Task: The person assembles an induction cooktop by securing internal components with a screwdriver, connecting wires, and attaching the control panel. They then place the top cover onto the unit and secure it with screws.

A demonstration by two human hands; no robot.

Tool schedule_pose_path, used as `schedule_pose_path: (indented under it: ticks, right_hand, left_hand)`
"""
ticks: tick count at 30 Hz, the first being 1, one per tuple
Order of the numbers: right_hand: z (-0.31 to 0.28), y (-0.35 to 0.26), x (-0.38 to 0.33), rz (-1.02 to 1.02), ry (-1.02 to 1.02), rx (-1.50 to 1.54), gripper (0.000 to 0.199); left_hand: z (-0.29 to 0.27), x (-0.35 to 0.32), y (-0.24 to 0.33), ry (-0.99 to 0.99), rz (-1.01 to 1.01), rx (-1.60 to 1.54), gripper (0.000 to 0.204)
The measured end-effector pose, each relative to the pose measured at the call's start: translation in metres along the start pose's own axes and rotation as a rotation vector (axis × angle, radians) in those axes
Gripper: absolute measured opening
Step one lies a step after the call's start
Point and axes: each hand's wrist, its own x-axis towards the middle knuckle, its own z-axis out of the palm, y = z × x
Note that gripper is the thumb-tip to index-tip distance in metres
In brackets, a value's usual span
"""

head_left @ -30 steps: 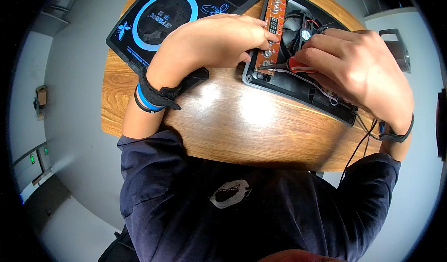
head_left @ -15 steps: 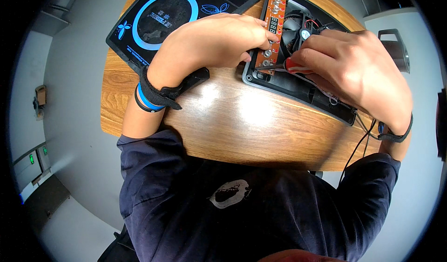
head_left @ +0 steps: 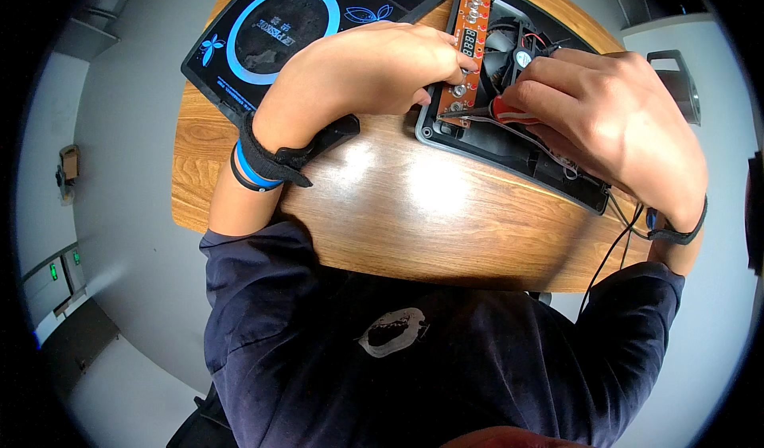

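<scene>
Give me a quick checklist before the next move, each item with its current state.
1. Left hand on orange circuit board: ok.
2. Red-handled tool in right hand: ok.
3. Tool tip seated: cannot tell; it reaches the board's near end, contact unclear.
4. Thin wire well clear of the tool: not ok; runs close beside it.
5. Black cable unplugged: cannot tell; its far end is out of sight.

We wore a dark navy shirt | our sleeves stopped short of the wrists | our chest bore a pale, dark-centred print | our left wrist carried a loose-ended black strap, blue band, thin black band | our right wrist, a second black strap
</scene>
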Motion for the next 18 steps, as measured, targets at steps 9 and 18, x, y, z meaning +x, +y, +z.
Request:
schedule_pose_path:
  ticks: [9, 18]
  right_hand:
    - [-0.009, -0.004, 0.015, -0.005, 0.250, 0.133, 0.030]
    - [-0.005, 0.003, 0.013, -0.027, 0.235, 0.203, 0.039]
  left_hand:
    - [-0.005, -0.002, 0.003, -0.014, -0.075, -0.088, 0.048]
    - [-0.001, -0.009, 0.001, 0.118, -0.034, -0.120, 0.042]
